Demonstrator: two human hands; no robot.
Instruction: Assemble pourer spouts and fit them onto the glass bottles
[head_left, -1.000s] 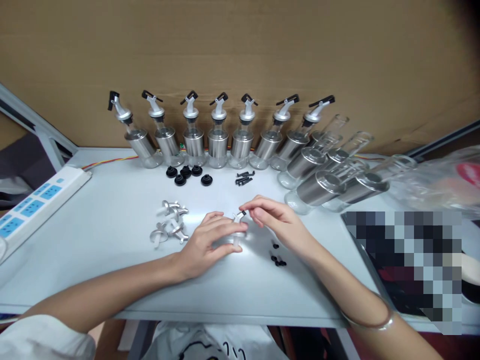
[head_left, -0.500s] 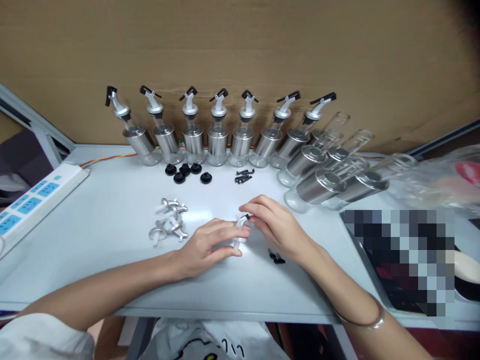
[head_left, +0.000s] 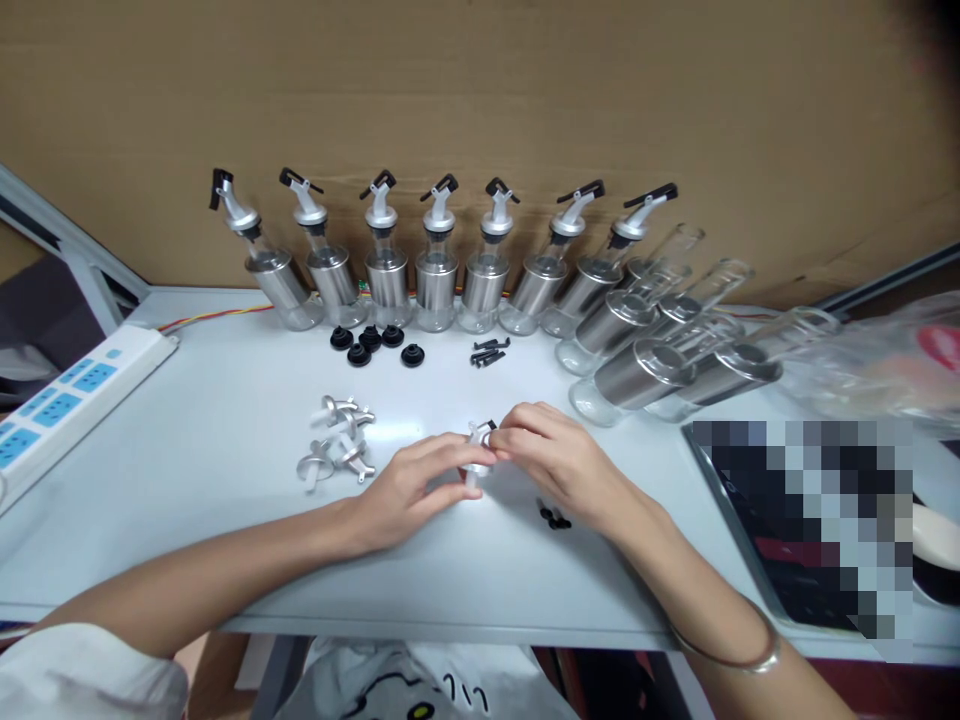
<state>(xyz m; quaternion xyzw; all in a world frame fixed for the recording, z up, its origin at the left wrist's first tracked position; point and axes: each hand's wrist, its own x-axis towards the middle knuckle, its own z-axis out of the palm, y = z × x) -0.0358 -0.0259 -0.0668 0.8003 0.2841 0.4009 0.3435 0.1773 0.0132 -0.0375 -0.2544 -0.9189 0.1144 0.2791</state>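
Note:
My left hand (head_left: 412,490) grips a silver bottle pourer (head_left: 478,468) between thumb and fingers, its pale stem pointing down. At the pourer's spout end, my right hand (head_left: 562,455) pinches around a small black lever (head_left: 491,424); the fingertips partly cover it. To the left of my left hand lies a loose group of silver pourers (head_left: 352,448). A few small black pieces (head_left: 553,516) rest on the table just below my right hand.
Along the back stand several steel-and-glass bottles (head_left: 436,285) fitted with pourers. More bottles without pourers (head_left: 645,372) stand at right. Black stoppers (head_left: 359,354) and thin black levers (head_left: 489,352) lie before them. A power strip (head_left: 82,400) is at left, a pixelated dark device (head_left: 787,530) at right.
My right hand has shifted slightly down, its fingers closing nearer together at the pourer's spout. The black piece now shows above the fingertips. My left hand keeps its grip, nearly in place.

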